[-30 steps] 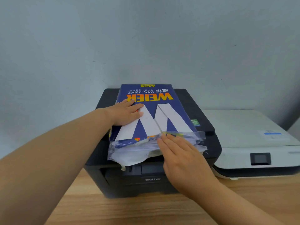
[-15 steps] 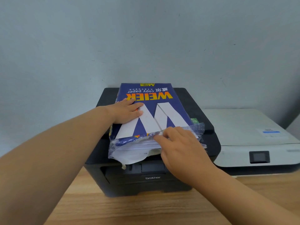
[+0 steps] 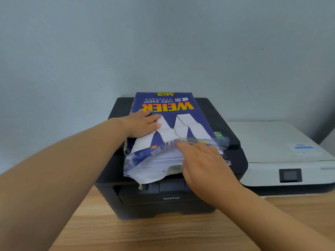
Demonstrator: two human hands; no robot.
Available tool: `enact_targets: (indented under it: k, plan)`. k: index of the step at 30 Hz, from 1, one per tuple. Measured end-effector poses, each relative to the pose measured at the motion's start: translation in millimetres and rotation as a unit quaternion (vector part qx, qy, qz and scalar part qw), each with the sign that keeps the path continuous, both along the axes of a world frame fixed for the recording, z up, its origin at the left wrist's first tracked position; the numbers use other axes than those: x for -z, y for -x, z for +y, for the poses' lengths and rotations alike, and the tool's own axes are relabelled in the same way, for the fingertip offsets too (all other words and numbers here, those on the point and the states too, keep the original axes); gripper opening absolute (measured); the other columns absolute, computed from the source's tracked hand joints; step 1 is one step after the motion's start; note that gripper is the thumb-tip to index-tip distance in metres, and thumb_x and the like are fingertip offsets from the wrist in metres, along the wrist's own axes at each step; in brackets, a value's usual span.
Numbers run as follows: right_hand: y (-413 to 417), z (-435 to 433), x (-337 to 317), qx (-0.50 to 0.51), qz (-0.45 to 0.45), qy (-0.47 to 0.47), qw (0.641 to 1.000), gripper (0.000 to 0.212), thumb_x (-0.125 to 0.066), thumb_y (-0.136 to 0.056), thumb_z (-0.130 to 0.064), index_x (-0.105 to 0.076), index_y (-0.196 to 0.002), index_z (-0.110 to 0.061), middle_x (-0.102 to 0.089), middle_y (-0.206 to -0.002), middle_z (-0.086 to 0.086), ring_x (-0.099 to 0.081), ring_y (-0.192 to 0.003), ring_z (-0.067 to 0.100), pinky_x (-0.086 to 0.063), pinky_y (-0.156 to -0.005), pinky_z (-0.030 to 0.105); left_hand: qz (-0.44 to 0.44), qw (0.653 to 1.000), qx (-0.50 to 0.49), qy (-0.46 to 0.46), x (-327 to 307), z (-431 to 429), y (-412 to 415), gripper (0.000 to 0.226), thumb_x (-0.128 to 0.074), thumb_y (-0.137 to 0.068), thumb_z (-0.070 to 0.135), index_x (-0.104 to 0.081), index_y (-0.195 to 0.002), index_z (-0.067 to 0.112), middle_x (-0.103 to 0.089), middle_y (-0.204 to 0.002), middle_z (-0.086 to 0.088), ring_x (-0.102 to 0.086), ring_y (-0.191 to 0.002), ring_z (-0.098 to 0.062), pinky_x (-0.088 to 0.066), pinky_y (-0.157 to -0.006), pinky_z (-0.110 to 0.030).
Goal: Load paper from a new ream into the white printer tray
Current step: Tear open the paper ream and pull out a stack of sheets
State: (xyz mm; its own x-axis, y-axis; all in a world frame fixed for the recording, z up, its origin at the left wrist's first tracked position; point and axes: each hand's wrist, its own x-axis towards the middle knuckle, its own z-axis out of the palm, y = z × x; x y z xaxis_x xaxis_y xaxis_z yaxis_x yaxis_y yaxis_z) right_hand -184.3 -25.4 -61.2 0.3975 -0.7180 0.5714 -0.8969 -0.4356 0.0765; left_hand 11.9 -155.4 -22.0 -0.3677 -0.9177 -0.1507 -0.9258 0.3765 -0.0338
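A ream of copy paper (image 3: pixel 174 113) in a blue wrapper lies on top of a black printer (image 3: pixel 163 201). Its near end is torn, and white sheets (image 3: pixel 163 160) show under a loose clear flap (image 3: pixel 220 142). My left hand (image 3: pixel 143 125) lies flat on the wrapper's left side, fingers spread. My right hand (image 3: pixel 204 163) rests on the exposed sheets with its fingertips at the flap's edge; its thumb is hidden. The white printer (image 3: pixel 272 142) sits to the right, lid closed, and no tray is visible.
Both printers stand on a wooden table (image 3: pixel 145 236) against a pale grey wall (image 3: pixel 163 42). Torn white wrapper paper (image 3: pixel 145 175) hangs over the black printer's front edge.
My right hand had curled at the flap's edge half a second ago; its fingers now lie stretched over the sheets. The left hand and the ream have stayed put.
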Motion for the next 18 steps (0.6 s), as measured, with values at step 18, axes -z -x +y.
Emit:
enact_targets:
  k: [18]
  plan:
    - [1.2, -31.4, -21.1, -0.052, 0.069, -0.150, 0.985, 0.029, -0.041, -0.096, -0.025, -0.058, -0.119, -0.019, -0.064, -0.118, 0.003, -0.058, -0.107, 0.021, -0.042, -0.090, 0.031, -0.164, 0.984, 0.058, 0.028, -5.6, -2.4, 1.3, 0.044, -0.019, -0.101, 0.021, -0.017, -0.144, 0.013, 0.006, -0.157, -0.010, 0.005, -0.143, -0.033, -0.005, -0.117, -0.049]
